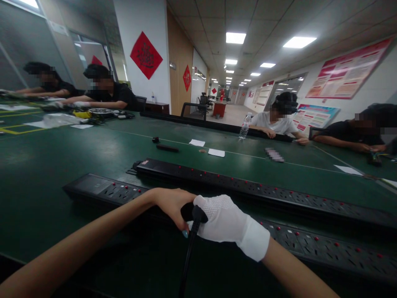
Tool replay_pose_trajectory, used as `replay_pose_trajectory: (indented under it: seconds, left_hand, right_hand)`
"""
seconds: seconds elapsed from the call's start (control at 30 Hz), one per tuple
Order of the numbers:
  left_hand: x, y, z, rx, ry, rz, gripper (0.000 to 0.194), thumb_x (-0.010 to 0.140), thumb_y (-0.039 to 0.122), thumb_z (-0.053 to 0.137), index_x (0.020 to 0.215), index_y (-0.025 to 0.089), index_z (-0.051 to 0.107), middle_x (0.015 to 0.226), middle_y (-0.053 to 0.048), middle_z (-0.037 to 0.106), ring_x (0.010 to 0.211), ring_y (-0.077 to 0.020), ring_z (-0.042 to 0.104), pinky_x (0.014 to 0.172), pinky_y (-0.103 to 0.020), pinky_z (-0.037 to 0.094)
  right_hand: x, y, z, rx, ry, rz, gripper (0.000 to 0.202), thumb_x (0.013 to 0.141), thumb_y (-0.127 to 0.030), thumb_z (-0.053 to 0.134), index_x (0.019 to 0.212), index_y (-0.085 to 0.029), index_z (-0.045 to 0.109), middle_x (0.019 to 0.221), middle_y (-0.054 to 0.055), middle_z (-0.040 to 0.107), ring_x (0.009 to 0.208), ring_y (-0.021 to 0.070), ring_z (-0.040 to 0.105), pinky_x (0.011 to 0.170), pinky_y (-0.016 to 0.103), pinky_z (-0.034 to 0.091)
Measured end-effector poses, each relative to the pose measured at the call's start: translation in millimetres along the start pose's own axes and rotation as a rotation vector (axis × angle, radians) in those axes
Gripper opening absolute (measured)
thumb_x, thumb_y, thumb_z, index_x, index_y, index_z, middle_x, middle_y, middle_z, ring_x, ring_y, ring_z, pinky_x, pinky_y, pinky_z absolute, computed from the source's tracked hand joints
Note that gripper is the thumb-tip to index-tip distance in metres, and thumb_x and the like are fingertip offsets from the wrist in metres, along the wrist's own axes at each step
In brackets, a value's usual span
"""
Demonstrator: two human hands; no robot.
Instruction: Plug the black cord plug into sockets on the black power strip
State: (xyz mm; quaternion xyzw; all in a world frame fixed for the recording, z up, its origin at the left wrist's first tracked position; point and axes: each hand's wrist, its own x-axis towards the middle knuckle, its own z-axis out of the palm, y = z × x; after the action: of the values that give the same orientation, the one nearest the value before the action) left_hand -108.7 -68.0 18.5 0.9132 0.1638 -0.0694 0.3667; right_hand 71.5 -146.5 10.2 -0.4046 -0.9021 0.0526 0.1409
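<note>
My left hand (pixel 172 203) is bare, its thumb and fingers curved around the dark end of a black plug (pixel 199 214). From the other side my right hand (pixel 221 217), in a white dotted glove, grips the same plug; its fingertips are partly hidden. A black cable (pixel 187 258) runs from the plug down toward me. Behind and beneath the hands lies a long black power strip (pixel 93 188) with several sockets and red indicators. Farther off, a second black power strip (pixel 217 179) lies roughly alongside it.
Beyond the strips on the green table (pixel 102 153) are paper slips (pixel 216 152), a short black bar (pixel 167 147), a phone (pixel 274 155) and a water bottle (pixel 245 126). Several people sit around the table; plastic wrap (pixel 62 120) and parts lie at the left.
</note>
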Motion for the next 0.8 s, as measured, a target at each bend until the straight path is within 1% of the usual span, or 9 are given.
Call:
replay_pose_trajectory:
  seconds: [0.17, 0.37, 0.43, 0.53, 0.67, 0.8]
  left_hand:
    - [0, -2, -0.1, -0.012, -0.008, 0.007, 0.071, 0.056, 0.038, 0.072, 0.120, 0.024, 0.044, 0.115, 0.000, 0.054, 0.101, -0.0201, 0.053, 0.087, -0.031, 0.040]
    - [1, -4, 1.5, 0.013, 0.006, 0.025, 0.074, 0.055, 0.040, 0.073, 0.121, 0.024, 0.042, 0.115, 0.000, 0.054, 0.102, -0.0202, 0.052, 0.087, -0.031, 0.040]
    - [1, -4, 2.1, 0.033, 0.006, 0.010, 0.073, 0.056, 0.039, 0.072, 0.121, 0.024, 0.043, 0.114, 0.000, 0.055, 0.099, -0.0199, 0.054, 0.085, -0.030, 0.041]
    - [1, -3, 2.6, 0.052, 0.015, 0.000, 0.070, 0.057, 0.038, 0.071, 0.120, 0.023, 0.044, 0.114, -0.001, 0.055, 0.099, -0.0204, 0.054, 0.086, -0.031, 0.040]
    - [2, -3, 2.3, 0.051, 0.023, 0.000, 0.068, 0.058, 0.039, 0.070, 0.119, 0.023, 0.046, 0.115, -0.001, 0.055, 0.100, -0.0204, 0.053, 0.087, -0.030, 0.039]
    - [1, -2, 1.2, 0.035, 0.024, 0.002, 0.070, 0.057, 0.045, 0.071, 0.118, 0.023, 0.046, 0.118, -0.002, 0.053, 0.103, -0.0210, 0.052, 0.089, -0.031, 0.038]
  right_hand:
    - [-1, -3, -5, 0.026, 0.020, -0.027, 0.024, 0.076, -0.041, 0.049, 0.087, -0.020, 0.052, 0.079, 0.000, 0.060, 0.063, 0.0114, 0.054, 0.056, 0.022, 0.037]
    - [-2, -4, -7, 0.003, 0.007, -0.016, 0.025, 0.076, -0.042, 0.049, 0.085, -0.019, 0.052, 0.076, 0.001, 0.060, 0.062, 0.0117, 0.054, 0.054, 0.022, 0.035]
    - [-1, -3, -6, 0.007, 0.015, -0.023, 0.025, 0.076, -0.042, 0.049, 0.086, -0.019, 0.052, 0.079, 0.001, 0.060, 0.064, 0.0115, 0.054, 0.055, 0.022, 0.036]
    - [-1, -2, -2, 0.013, 0.033, -0.032, 0.025, 0.076, -0.041, 0.050, 0.087, -0.019, 0.052, 0.082, 0.001, 0.061, 0.064, 0.0106, 0.054, 0.055, 0.021, 0.036]
    - [1, -1, 3, -0.023, 0.036, -0.021, 0.025, 0.077, -0.042, 0.048, 0.084, -0.019, 0.053, 0.078, 0.002, 0.061, 0.060, 0.0106, 0.053, 0.051, 0.021, 0.034]
    - [2, 0, 5, -0.035, 0.043, -0.019, 0.026, 0.078, -0.044, 0.046, 0.082, -0.019, 0.053, 0.077, 0.002, 0.061, 0.062, 0.0117, 0.054, 0.054, 0.022, 0.036]
